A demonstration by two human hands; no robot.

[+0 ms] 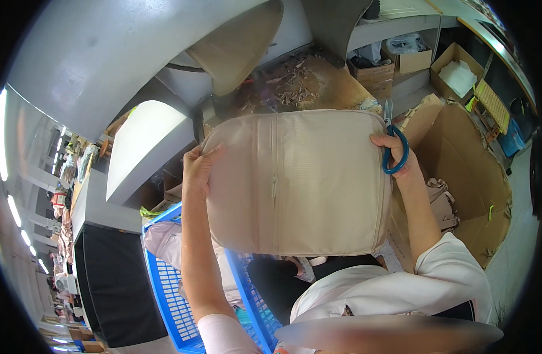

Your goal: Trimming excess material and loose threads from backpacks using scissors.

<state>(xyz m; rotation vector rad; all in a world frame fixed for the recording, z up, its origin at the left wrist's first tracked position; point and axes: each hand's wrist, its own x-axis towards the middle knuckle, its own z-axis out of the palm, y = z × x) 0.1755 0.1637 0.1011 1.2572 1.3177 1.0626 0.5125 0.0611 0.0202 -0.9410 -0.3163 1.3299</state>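
Observation:
A beige fabric bag piece (324,183) with rounded corners and piped edges is held up in front of me, with a zipper (274,186) running from top to bottom left of its middle. My left hand (199,165) grips its left edge, fingers closed on the fabric. At the right edge my right hand (395,153) holds the bag and also a pair of scissors with teal handles (404,147), blades pointing up. The scissors lie along the outside of the edge.
Below left stands a blue plastic basket (164,283) with pale fabric pieces. A large open cardboard box (477,183) holding beige items is at my right. Smaller boxes (371,79) stand at the back. A curved white ledge (138,135) juts in at the left.

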